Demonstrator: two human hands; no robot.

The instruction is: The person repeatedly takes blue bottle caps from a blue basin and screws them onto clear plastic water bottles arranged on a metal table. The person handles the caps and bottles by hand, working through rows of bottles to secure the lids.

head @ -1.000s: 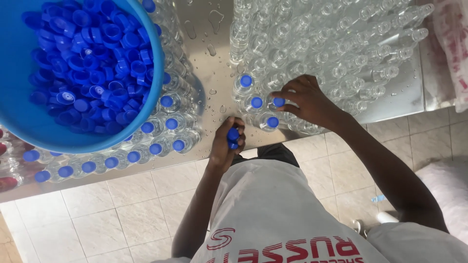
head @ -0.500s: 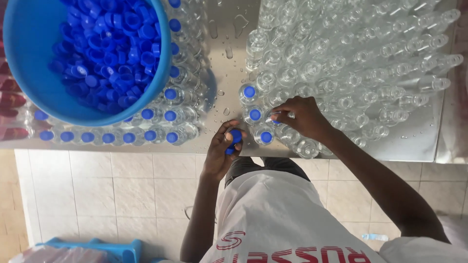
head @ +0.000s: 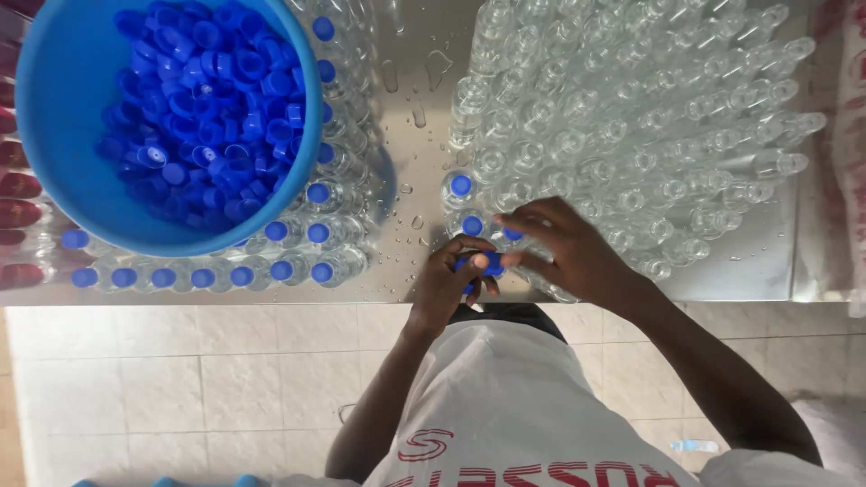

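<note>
My left hand [head: 448, 287] is at the front edge of the metal table [head: 410, 135], closed around a few blue caps [head: 478, 263]. My right hand [head: 577, 257] lies over the front rows of clear uncapped bottles [head: 631, 126]. Its thumb and forefinger meet my left hand and pinch a blue cap [head: 512, 234]. Two capped bottles [head: 462, 186] stand just behind my hands.
A blue basin [head: 63, 135] full of loose blue caps [head: 212, 117] rests on capped bottles [head: 293, 271] at the left. Water drops lie on the bare strip of table between the two bottle groups. A tiled floor [head: 180, 379] shows below the table edge.
My right hand has drawn back from the bottles toward my left hand, and the two now touch at the caps. My left hand has stayed at the table edge.
</note>
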